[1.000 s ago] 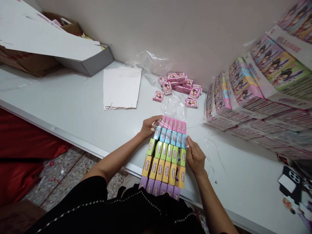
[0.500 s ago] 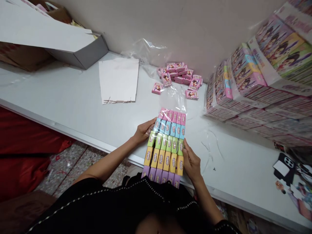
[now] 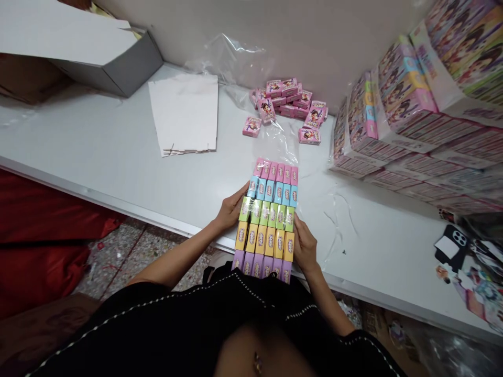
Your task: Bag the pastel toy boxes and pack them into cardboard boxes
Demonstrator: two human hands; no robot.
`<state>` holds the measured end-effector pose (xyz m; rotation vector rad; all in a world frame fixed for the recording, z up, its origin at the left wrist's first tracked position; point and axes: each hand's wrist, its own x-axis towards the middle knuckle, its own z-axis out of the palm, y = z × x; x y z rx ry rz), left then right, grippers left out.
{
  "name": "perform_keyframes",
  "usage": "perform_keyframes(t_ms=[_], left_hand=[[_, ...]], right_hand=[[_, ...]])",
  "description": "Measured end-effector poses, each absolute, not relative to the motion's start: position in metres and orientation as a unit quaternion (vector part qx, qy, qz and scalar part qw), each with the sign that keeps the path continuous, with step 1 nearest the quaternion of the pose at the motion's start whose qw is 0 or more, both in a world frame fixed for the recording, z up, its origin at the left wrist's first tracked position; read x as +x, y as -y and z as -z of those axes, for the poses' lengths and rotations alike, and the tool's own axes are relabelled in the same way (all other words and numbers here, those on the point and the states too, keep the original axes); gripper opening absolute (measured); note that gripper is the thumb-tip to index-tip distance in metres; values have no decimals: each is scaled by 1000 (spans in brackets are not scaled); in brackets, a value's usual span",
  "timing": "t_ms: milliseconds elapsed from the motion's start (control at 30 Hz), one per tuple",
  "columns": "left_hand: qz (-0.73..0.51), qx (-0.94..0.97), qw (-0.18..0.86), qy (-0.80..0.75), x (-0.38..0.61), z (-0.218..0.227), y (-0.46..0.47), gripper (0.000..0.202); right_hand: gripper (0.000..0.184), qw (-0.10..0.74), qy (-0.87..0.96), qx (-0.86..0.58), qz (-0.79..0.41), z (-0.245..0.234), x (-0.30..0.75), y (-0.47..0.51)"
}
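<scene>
Site was packing room or stockroom: long white bench, shrink-wrapped stacks of printed boxes, open grey carton, speckled terrazzo floor.

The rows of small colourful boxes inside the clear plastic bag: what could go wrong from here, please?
The small cardboard boxes are held only at the sides by the left hand and right hand, so the rows could shift inside the clear plastic bag. The purple end row seems to reach past the white table's front edge, so it might tip down.

Shrink-wrapped stacks of printed boxes are piled at the right of the white table. A white cardboard sheet is laid beside loose pink boxes, and a grey carton is seen beyond.
</scene>
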<state>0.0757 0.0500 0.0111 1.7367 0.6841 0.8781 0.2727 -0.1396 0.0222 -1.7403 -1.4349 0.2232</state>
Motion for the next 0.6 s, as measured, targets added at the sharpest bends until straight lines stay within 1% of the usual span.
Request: perform_keyframes(t_ms=[133,233,333,467,600], left_hand=[[-351,685,571,-288,73,-10,-34,53],[-362,671,574,-299,73,-7,-24,57],[-352,679,567,-306,70,-7,-21,60],[-305,721,553,-285,58,-11,-26,59],[-279,742,551,-259,38,-9,-44,54]], right_hand=[[51,466,565,-671,-118,-26,262,139],[47,497,528,-670,-157,-29,255,144],[43,521,449,-695,-210,-30,246,150],[46,526,363,-718,-276,-33,232,166],[45,516,366,-717,-294,-38,234,182]])
